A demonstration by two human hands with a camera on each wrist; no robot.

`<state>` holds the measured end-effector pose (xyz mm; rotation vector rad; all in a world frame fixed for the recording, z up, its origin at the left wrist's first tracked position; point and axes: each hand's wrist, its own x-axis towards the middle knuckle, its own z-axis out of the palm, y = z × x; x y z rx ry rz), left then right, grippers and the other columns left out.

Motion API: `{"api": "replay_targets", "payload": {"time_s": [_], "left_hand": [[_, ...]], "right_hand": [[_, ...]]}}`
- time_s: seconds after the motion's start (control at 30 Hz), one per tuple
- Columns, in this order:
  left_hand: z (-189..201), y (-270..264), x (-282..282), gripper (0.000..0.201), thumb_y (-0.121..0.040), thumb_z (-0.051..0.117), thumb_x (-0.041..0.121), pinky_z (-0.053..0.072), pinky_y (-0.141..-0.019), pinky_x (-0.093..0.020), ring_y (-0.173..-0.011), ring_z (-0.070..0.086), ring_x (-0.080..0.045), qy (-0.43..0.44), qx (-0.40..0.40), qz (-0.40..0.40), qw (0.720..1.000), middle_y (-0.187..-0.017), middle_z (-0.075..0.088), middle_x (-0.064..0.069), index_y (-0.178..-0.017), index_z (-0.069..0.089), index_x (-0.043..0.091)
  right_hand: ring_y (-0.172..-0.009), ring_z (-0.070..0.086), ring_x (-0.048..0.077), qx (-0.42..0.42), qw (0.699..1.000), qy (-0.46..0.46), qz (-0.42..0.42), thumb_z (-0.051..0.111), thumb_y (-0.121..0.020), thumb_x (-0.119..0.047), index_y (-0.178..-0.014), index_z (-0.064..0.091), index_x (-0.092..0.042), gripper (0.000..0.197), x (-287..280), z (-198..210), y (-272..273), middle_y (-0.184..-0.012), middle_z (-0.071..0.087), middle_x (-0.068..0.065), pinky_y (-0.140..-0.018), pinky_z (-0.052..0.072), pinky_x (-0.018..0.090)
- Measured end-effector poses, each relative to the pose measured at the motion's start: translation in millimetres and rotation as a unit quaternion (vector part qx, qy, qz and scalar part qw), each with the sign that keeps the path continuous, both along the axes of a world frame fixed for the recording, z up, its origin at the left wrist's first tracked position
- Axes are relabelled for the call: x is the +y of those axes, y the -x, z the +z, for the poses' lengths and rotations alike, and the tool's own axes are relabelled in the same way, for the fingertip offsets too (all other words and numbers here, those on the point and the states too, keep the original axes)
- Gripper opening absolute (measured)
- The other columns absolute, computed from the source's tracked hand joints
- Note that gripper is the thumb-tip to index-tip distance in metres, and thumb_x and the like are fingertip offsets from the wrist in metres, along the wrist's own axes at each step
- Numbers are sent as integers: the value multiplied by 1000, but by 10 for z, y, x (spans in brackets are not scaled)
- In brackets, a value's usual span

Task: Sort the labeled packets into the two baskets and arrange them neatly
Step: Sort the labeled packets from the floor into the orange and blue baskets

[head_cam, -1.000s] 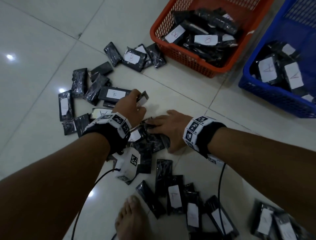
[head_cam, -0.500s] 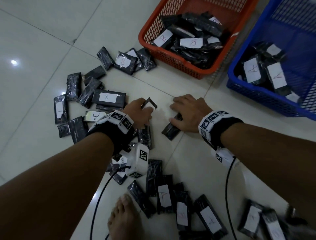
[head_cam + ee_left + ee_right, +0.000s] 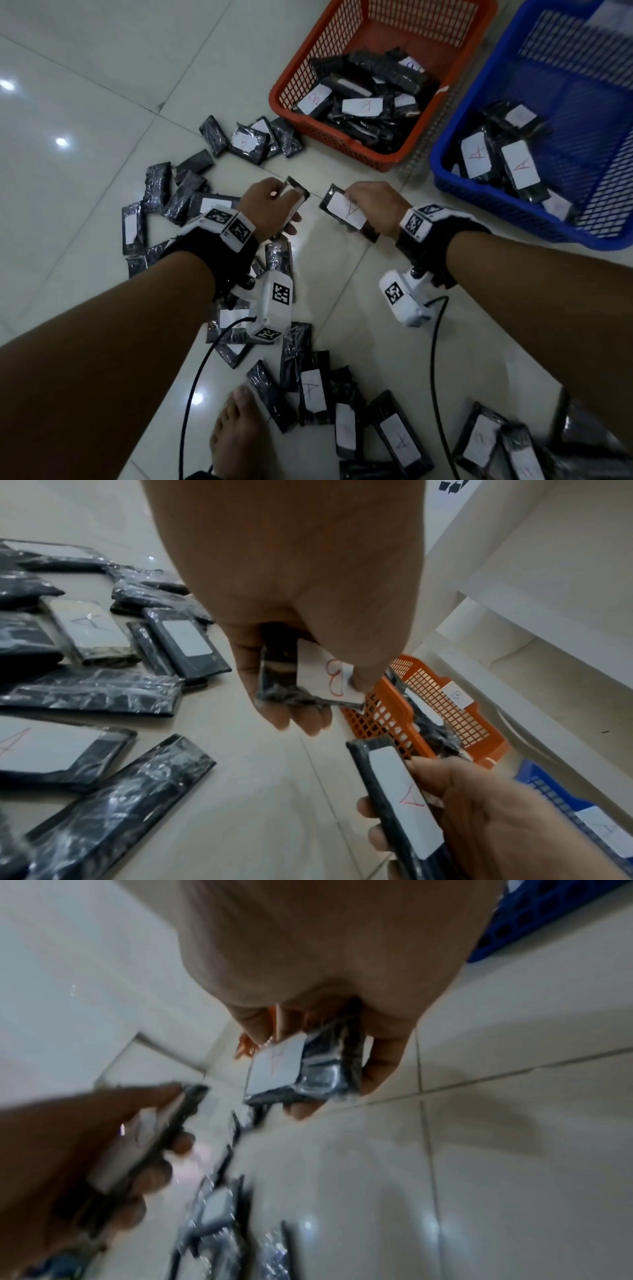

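Loose packets (image 3: pixel 161 195) scattered on floor (image 3: pixel 85 102) at left. Our left hand (image 3: pixel 265 209) grips B packet (image 3: pixel 297 192) above floor; right hand (image 3: pixel 376 205) grips A packet (image 3: pixel 346 212) beside it. Beyond: orange basket (image 3: pixel 291 92) with B's, blue basket (image 3: pixel 442 161) with A's.

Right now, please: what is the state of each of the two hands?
Left hand: closed, holding a packet labeled B.
Right hand: closed, holding a packet labeled A.

Black packets (image 3: pixel 310 394), orange basket (image 3: pixel 346 144), blue basket (image 3: pixel 513 205)
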<state>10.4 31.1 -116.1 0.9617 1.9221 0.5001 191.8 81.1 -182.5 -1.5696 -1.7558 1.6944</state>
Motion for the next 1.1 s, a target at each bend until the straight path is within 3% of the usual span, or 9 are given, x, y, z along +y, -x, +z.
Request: {"api": "replay_targets", "payload": {"time_s": [0.1,0.2,0.3,0.47,0.57,0.7,0.77,0.93,1.1], "left_hand": [[237,-71,75,31,-95,53,43,56,-52,-32,-54,66,-19,-22,66,-58,996,-78,71,-7,-96,60,13],[438,-173,218,33,-95,49,48,59,-54,-31,-60,70,-17,-24,157,-161,974,-78,70,-2,-98,59,17],[522,-314,514,36,-94,49,51,57,-61,-30,-65,69,-17,-68,226,-249,939,-83,70,-3,-97,58,16],[397,-467,1028,30,-94,51,47,52,-68,-37,-74,64,-24,-161,268,-314,896,-82,66,-5,-93,52,16],[237,-455,1217,30,-94,53,37,48,-69,-35,-79,61,-28,-181,280,-346,877,-88,64,-8,-108,56,11],[33,-471,1473,26,-91,57,31,43,-68,-30,-83,61,-30,-227,274,-397,846,-90,64,-9,-102,61,9],[-64,-564,1589,33,-87,52,36,48,-73,-35,-87,62,-33,-240,288,-426,823,-93,65,-12,-101,63,9],[-234,-803,1695,53,-87,51,25,33,-101,-52,-125,42,-36,-225,386,-407,797,-136,49,-14,-139,45,18],[-238,-744,1702,68,-83,58,18,30,-104,-55,-127,40,-35,-294,411,-378,776,-138,47,-12,-146,33,21]], "right_hand": [[-67,67,31,130,974,142,-120,54,-96,-32,-89,67,0,36,117,274,-55,-83,70,19,-58,53,35],[-68,70,30,127,984,80,-101,68,-88,-39,-97,67,1,41,175,444,-244,-82,71,16,-51,52,30],[-72,70,20,36,996,-79,-20,72,-85,-37,-96,64,-16,24,271,576,-512,-84,71,3,-61,55,34],[-89,57,14,-132,947,-292,-1,59,-91,-41,-108,57,-24,24,456,647,-770,-98,60,-7,-71,46,31],[-99,55,15,-153,925,-346,-27,55,-94,-39,-114,55,-23,26,490,519,-887,-110,57,-5,-79,46,33],[-104,55,17,-193,912,-353,-78,54,-95,-35,-118,55,-22,27,510,445,-1064,-115,57,-3,-83,40,27],[-107,55,21,-228,903,-350,-98,54,-96,-33,-121,54,-19,29,510,473,-1155,-119,58,0,-86,41,32],[-114,54,28,-310,893,-322,-54,49,-98,-29,-130,52,-17,34,535,454,-1401,-127,57,5,-92,42,40],[-129,42,29,-405,864,-299,-21,40,-100,-27,-146,36,-18,47,555,343,-1433,-143,46,6,-104,31,49]]}}
